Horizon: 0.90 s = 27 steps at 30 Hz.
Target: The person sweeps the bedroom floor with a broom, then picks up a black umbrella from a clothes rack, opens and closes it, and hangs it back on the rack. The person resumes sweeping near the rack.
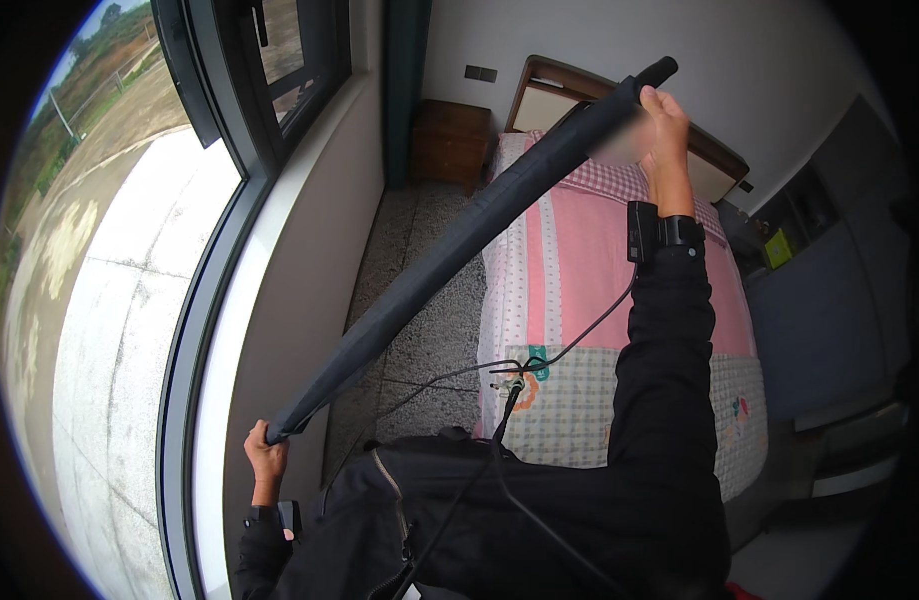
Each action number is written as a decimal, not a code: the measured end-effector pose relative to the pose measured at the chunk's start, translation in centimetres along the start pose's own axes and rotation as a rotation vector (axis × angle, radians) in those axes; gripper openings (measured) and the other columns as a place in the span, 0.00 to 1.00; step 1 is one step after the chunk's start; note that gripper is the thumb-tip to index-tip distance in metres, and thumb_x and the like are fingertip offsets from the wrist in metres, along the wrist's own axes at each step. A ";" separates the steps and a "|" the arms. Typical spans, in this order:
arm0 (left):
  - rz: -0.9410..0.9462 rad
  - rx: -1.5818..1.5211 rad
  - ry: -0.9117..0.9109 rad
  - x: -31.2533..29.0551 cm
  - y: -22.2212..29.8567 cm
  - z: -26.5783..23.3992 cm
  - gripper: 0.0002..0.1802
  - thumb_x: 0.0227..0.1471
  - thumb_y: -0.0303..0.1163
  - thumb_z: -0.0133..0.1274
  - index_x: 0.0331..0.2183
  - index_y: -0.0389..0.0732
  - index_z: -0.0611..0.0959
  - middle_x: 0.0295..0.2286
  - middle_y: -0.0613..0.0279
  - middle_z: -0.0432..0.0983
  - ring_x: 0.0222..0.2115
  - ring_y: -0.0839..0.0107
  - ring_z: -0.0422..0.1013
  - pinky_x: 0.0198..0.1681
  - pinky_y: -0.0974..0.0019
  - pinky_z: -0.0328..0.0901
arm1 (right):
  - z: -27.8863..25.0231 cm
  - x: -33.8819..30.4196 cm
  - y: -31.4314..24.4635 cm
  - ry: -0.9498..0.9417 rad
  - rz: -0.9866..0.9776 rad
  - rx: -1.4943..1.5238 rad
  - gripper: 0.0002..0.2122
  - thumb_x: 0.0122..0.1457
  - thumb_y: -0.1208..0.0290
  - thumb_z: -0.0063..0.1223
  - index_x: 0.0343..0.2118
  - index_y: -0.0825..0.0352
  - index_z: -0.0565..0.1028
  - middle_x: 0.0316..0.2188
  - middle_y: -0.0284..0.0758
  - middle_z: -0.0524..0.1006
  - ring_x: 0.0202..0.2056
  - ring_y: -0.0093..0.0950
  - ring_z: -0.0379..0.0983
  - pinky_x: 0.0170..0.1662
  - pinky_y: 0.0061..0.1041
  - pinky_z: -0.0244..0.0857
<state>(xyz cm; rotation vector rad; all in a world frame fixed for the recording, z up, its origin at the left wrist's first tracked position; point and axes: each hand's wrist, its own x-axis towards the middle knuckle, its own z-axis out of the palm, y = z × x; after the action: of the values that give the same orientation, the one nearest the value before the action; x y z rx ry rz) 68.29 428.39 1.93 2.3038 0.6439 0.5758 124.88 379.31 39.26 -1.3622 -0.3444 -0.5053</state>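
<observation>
A long, dark, folded umbrella [449, 240] stretches diagonally before me, from low at the left to high at the right. Its cloth lies rolled along the shaft, thick at the upper end and narrowing toward the lower one. My left hand [266, 458] is closed around the narrow lower end, close to the window wall. Up over the bed, my right hand [664, 135] grips the thick upper end, just below a short black rod that sticks out. Part of the right hand's fingers is blurred or hidden by the cloth.
At left, a dark-framed window [194, 330] with a white sill [244, 300] gives onto paving. A bed [589, 270] with pink bedding stands ahead, beside a wooden nightstand [451, 140]. Dark cables [589, 325] hang from my right wrist across my front.
</observation>
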 end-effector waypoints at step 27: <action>0.266 0.332 0.189 0.3 1.9 -2.4 0.10 0.38 0.21 0.58 0.27 0.39 0.75 0.20 0.51 0.71 0.22 0.48 0.71 0.26 0.54 0.64 | -4.2 0.8 5.1 0.364 -0.389 -0.792 0.19 0.59 0.63 0.58 0.18 0.73 0.71 0.13 0.46 0.69 0.16 0.35 0.62 0.26 0.39 0.62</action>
<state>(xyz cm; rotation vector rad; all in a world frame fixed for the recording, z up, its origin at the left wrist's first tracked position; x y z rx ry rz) 67.71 428.45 4.91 2.6923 0.5570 0.8753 128.00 375.71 34.64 -1.9234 -0.0979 -1.2894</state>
